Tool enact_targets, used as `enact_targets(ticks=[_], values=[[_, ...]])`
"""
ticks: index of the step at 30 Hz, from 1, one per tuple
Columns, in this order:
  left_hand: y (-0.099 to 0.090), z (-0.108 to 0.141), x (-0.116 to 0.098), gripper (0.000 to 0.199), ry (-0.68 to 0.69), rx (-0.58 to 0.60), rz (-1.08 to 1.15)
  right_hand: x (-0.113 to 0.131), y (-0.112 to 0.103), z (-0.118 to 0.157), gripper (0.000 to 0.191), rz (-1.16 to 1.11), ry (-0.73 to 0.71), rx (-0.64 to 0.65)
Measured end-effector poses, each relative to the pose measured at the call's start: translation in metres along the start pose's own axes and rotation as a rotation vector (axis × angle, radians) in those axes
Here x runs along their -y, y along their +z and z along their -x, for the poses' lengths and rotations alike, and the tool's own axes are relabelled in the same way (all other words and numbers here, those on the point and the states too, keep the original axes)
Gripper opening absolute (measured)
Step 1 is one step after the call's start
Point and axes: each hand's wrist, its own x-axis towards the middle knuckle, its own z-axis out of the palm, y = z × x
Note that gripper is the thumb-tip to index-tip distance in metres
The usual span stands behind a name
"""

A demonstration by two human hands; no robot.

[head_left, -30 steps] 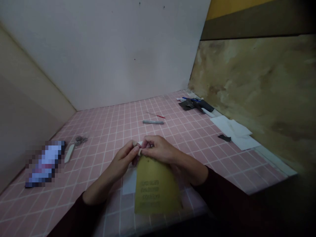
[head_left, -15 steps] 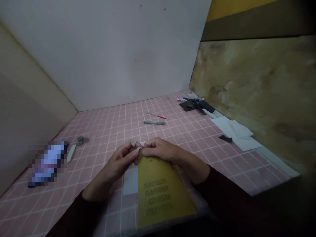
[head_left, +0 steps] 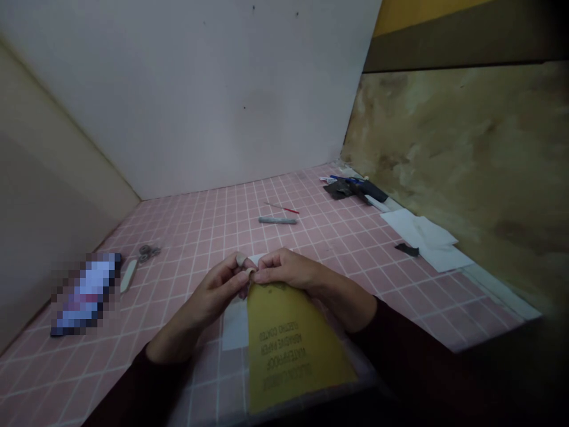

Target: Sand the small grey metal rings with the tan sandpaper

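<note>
A yellow sheet of abrasive paper (head_left: 284,350) with upside-down printing lies over the near edge of the pink tiled surface. My left hand (head_left: 220,284) pinches at its far left corner, with pale coverings on two fingertips. My right hand (head_left: 287,268) closes on the sheet's far edge, its fingertips touching those of my left hand. Any small item between the fingertips is too hidden to make out. Under the sheet and my left hand, a white paper (head_left: 235,329) shows in part.
A grey marker (head_left: 277,220) and a thin red-tipped tool (head_left: 291,210) lie ahead. At left are a pixelated object (head_left: 86,295), a white strip (head_left: 128,276) and small grey rings (head_left: 144,254). Dark scraps (head_left: 340,188) and white papers (head_left: 427,237) line the right wall.
Both hands stay nearly in place, with a slight shift of the fingertips. The yellow sheet has bent a little and its near right corner has moved slightly right.
</note>
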Motion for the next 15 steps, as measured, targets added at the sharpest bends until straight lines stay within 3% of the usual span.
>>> enact_targets(ticks=[3,7,9,12,15], values=[[-0.003,-0.001,0.001,0.023,-0.04,0.011,-0.061,0.0,0.003,-0.001,0.026,0.206,-0.04,-0.08],[-0.004,-0.006,0.003,0.031,-0.168,0.019,0.009,-0.001,0.012,0.001,0.02,0.726,-0.353,-0.303],[-0.003,-0.007,0.003,0.032,-0.176,0.014,0.024,-0.001,0.015,0.001,0.019,0.807,-0.426,-0.356],[0.0,-0.003,-0.003,0.029,-0.075,-0.01,-0.085,0.0,0.014,0.0,0.021,0.557,-0.242,-0.314],[0.004,0.002,-0.008,0.026,0.017,-0.026,-0.174,0.001,0.013,-0.001,0.02,0.09,0.011,-0.058]])
